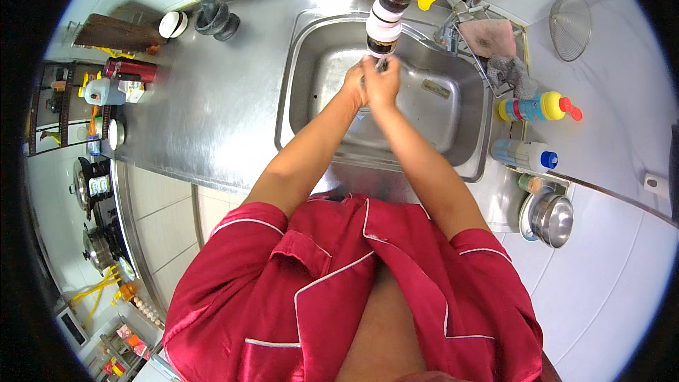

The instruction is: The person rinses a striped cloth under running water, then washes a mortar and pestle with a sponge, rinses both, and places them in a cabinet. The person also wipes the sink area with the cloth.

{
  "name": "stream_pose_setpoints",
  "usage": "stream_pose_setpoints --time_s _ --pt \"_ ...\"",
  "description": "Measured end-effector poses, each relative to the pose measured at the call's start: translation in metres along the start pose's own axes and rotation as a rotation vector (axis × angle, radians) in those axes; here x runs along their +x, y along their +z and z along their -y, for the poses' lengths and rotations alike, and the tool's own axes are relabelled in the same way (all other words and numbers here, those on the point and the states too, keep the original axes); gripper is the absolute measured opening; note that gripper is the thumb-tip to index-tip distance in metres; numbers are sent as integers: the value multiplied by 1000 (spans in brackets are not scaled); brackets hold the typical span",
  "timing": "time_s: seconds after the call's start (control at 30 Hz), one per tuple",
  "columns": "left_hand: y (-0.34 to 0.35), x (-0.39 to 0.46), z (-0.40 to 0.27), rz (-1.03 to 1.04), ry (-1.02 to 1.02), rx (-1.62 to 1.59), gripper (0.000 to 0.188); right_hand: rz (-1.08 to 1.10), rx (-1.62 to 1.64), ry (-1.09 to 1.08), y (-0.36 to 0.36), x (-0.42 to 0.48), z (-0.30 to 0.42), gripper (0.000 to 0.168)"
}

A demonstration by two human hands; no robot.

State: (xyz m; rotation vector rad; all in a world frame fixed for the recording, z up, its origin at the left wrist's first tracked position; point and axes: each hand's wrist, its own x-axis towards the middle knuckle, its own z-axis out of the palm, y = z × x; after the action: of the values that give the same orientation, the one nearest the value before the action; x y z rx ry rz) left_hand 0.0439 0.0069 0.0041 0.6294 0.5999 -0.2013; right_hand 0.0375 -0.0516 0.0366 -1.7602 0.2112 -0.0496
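Note:
My left hand [356, 84] and my right hand [383, 84] are close together over the stainless steel sink [323, 127], just below the pink-and-black outlet [383, 29] of the faucet. A small greyish patch shows between the fingers; whether it is water or a held object I cannot tell. Both hands overlap and look slightly blurred, so their grip is hidden. Right of my hands, a flat oblong greenish piece [436, 88] lies in the basin. The drain is mostly covered by my hands and wrists.
On the right, a wire rack [485, 74] holds a pink cloth [488, 37] and a grey mesh scourer [512, 74], near a yellow-topped bottle [536, 107] and a blue-capped bottle [522, 154]. A stone mortar [216, 20] stands on the steel counter [223, 95]. Metal bowls [551, 218] sit lower right.

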Motion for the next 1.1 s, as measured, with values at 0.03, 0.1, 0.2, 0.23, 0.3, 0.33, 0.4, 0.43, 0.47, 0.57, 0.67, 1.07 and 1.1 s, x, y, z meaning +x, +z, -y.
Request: stream_pose_setpoints --time_s 0.03,0.1,0.2,0.23,0.3,0.33,0.4,0.43,0.47,0.57,0.67,1.07,1.1 --pt "12 -8 -1 31 4 -57 31 -26 1 74 -8 19 0 39" --pt "18 -10 -4 253 -61 -197 36 -93 172 -16 -19 51 -18 32" --pt "34 -21 -28 -27 -142 -290 49 216 0 -224 -23 24 -21 44" --pt "4 8 -22 40 -123 -290 50 316 -22 -286 -17 -4 -4 47" --pt "-48 31 2 681 -167 -301 43 217 -217 -464 -14 -15 5 52" --pt "-19 19 11 309 -141 -173 30 160 -198 -344 -17 5 -7 53" --pt "12 -10 14 265 -153 -173 24 174 -147 -161 -24 25 -19 54" --pt "9 -7 13 155 -90 -144 24 251 -130 -101 -26 26 -18 53" --pt "-7 7 10 145 -115 -170 25 319 -112 -36 -29 25 -17 53" --pt "-22 18 2 368 -198 -328 27 338 -407 -605 -29 -1 -22 57" --pt "-26 17 -6 456 -468 -471 31 601 -326 -484 -56 26 10 58" --pt "8 27 -5 -137 -227 122 23 338 -166 -425 -29 28 11 22" --pt "10 26 -3 -135 -182 107 23 294 -167 -379 -27 29 7 22"
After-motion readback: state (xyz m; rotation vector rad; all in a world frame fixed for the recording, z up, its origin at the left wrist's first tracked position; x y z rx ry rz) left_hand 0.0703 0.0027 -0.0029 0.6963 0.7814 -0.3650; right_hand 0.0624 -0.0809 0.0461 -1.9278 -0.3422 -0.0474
